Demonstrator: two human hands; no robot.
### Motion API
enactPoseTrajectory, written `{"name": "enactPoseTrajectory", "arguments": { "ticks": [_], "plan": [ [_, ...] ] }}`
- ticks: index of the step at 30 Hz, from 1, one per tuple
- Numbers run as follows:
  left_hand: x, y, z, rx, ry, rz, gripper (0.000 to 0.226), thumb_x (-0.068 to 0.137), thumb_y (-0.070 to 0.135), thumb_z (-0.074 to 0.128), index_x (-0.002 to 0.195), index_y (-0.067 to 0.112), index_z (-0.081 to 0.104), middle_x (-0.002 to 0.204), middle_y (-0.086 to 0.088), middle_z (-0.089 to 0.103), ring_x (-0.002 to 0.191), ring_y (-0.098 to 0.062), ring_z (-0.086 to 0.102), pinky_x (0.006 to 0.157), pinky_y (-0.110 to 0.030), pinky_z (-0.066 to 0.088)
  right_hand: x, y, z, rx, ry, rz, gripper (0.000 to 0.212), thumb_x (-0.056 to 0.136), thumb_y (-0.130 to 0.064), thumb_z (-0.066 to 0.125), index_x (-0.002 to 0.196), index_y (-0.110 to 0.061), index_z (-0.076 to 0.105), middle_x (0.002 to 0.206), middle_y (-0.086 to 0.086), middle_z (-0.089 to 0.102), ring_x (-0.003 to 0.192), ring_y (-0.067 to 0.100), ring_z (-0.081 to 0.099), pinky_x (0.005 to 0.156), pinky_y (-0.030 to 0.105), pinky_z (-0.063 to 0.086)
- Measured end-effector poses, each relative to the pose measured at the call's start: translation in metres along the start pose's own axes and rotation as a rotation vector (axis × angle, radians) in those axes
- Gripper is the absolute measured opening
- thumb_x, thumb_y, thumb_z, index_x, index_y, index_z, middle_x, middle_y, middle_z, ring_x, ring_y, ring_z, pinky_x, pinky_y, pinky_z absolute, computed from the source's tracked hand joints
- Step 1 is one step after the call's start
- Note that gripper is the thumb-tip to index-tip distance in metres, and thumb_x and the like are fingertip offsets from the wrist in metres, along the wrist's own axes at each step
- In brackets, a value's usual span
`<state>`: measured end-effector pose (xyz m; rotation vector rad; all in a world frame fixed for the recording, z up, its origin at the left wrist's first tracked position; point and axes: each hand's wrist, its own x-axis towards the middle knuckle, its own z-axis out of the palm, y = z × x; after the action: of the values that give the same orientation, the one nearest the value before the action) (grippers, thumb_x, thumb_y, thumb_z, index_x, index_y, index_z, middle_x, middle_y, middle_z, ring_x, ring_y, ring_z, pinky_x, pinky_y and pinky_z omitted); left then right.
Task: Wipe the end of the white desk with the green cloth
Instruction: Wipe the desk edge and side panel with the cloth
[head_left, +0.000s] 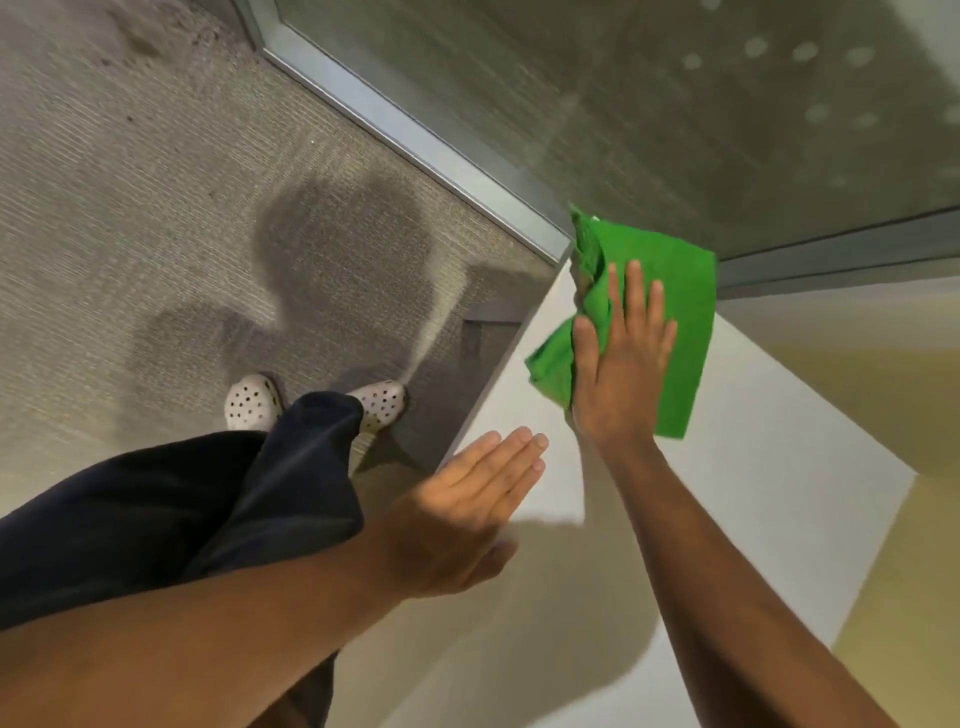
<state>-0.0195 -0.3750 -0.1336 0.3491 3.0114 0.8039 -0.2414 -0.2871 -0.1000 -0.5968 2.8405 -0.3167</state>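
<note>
The green cloth (680, 322) lies spread on the far end of the white desk (727, 467), near its corner by the metal window frame. My right hand (621, 358) presses flat on the cloth, fingers stretched out and thumb against a bunched fold at the cloth's left side. My left hand (467, 514) rests flat and empty at the desk's left edge, fingers together, pointing toward the cloth. A bare strip of desk separates the two hands.
A metal-framed glass partition (415, 140) runs along the desk's far end. Grey carpet (156, 234) lies to the left, with my feet in perforated clogs (254, 402) and dark trousers. A yellowish surface (893, 571) borders the desk on the right.
</note>
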Motion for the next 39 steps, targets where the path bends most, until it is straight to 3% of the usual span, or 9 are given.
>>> {"name": "enactPoseTrajectory", "arguments": {
  "ticks": [5, 8, 15, 23, 26, 28, 32, 36, 39],
  "plan": [
    [-0.004, 0.002, -0.001, -0.073, 0.103, -0.016, 0.079, 0.109, 0.042, 0.048, 0.167, -0.005, 0.023, 0.18, -0.022, 0.016, 0.168, -0.038, 0.016, 0.133, -0.053, 0.028, 0.04, -0.008, 0.0, -0.107, 0.066, 0.193, 0.062, 0.11, -0.055, 0.029, 0.167, -0.033, 0.023, 0.176, -0.002, 0.023, 0.166, 0.028, 0.013, 0.131, 0.06, 0.007],
    [-0.002, -0.002, 0.001, 0.001, -0.013, -0.006, 0.076, 0.114, 0.049, 0.024, 0.169, -0.003, 0.014, 0.18, -0.023, 0.007, 0.168, -0.039, 0.006, 0.136, -0.053, 0.02, 0.078, -0.026, 0.005, -0.058, 0.127, 0.337, 0.059, 0.11, -0.052, 0.029, 0.159, -0.023, 0.044, 0.166, -0.001, 0.045, 0.161, 0.025, 0.027, 0.129, 0.064, 0.011],
    [0.0, 0.0, 0.0, 0.078, 0.034, -0.233, 0.098, 0.103, 0.058, 0.041, 0.169, -0.003, 0.003, 0.18, -0.024, -0.003, 0.169, -0.037, 0.0, 0.135, -0.051, 0.009, 0.002, 0.007, 0.007, -0.006, -0.039, -0.267, 0.054, 0.112, -0.053, 0.025, 0.165, -0.048, 0.013, 0.177, -0.021, 0.007, 0.168, 0.017, 0.001, 0.133, 0.054, 0.001],
    [-0.003, -0.006, 0.006, -0.089, 0.086, -0.365, 0.101, 0.097, 0.064, 0.049, 0.168, -0.001, 0.018, 0.18, -0.022, 0.013, 0.165, -0.034, 0.024, 0.128, -0.042, 0.023, 0.02, 0.009, 0.007, -0.054, -0.042, -0.346, 0.058, 0.111, -0.054, 0.027, 0.163, -0.055, 0.003, 0.176, -0.024, 0.005, 0.167, 0.017, 0.003, 0.133, 0.056, 0.004],
    [-0.005, -0.006, 0.008, -0.129, 0.09, -0.357, 0.101, 0.096, 0.064, 0.051, 0.167, 0.0, 0.021, 0.18, -0.021, 0.014, 0.164, -0.034, 0.026, 0.129, -0.042, 0.027, 0.071, -0.014, 0.002, -0.03, 0.065, -0.205, 0.051, 0.109, -0.049, 0.034, 0.158, -0.035, 0.036, 0.167, -0.003, 0.042, 0.155, 0.029, 0.038, 0.125, 0.054, 0.027],
    [-0.006, -0.007, 0.008, -0.164, 0.087, -0.353, 0.101, 0.097, 0.065, 0.05, 0.169, 0.002, 0.016, 0.181, -0.019, 0.011, 0.164, -0.034, 0.025, 0.131, -0.043, 0.034, 0.095, -0.024, 0.0, -0.045, 0.062, -0.083, 0.051, 0.106, -0.051, 0.032, 0.136, -0.019, 0.058, 0.138, 0.007, 0.066, 0.132, 0.035, 0.057, 0.107, 0.05, 0.041],
    [-0.01, -0.009, 0.006, -0.312, 0.097, -0.347, 0.1, 0.104, 0.067, 0.047, 0.172, 0.011, 0.001, 0.184, -0.008, -0.004, 0.168, -0.027, 0.015, 0.134, -0.04, 0.026, 0.081, -0.015, -0.004, 0.094, 0.16, -0.051, 0.048, 0.11, -0.043, 0.032, 0.109, -0.009, 0.065, 0.106, 0.011, 0.071, 0.108, 0.037, 0.062, 0.098, 0.048, 0.047],
    [-0.013, -0.003, 0.003, -0.347, 0.19, -0.424, 0.113, 0.092, 0.074, 0.062, 0.172, 0.01, 0.015, 0.183, -0.005, 0.012, 0.167, -0.017, 0.023, 0.126, -0.036, 0.035, 0.026, 0.016, 0.005, 0.244, 0.178, 0.023, 0.053, 0.112, -0.036, 0.035, 0.154, -0.006, 0.048, 0.16, 0.016, 0.051, 0.153, 0.031, 0.042, 0.127, 0.056, 0.027],
    [-0.01, -0.002, 0.003, -0.426, 0.207, -0.506, 0.115, 0.089, 0.081, 0.06, 0.172, 0.011, 0.021, 0.181, 0.0, 0.022, 0.163, -0.015, 0.033, 0.127, -0.024, 0.032, -0.03, 0.027, 0.012, 0.213, 0.039, -0.108, 0.059, 0.112, -0.046, 0.034, 0.167, -0.032, 0.019, 0.177, -0.009, 0.019, 0.167, 0.018, 0.012, 0.137, 0.045, 0.002]
  ]
}}
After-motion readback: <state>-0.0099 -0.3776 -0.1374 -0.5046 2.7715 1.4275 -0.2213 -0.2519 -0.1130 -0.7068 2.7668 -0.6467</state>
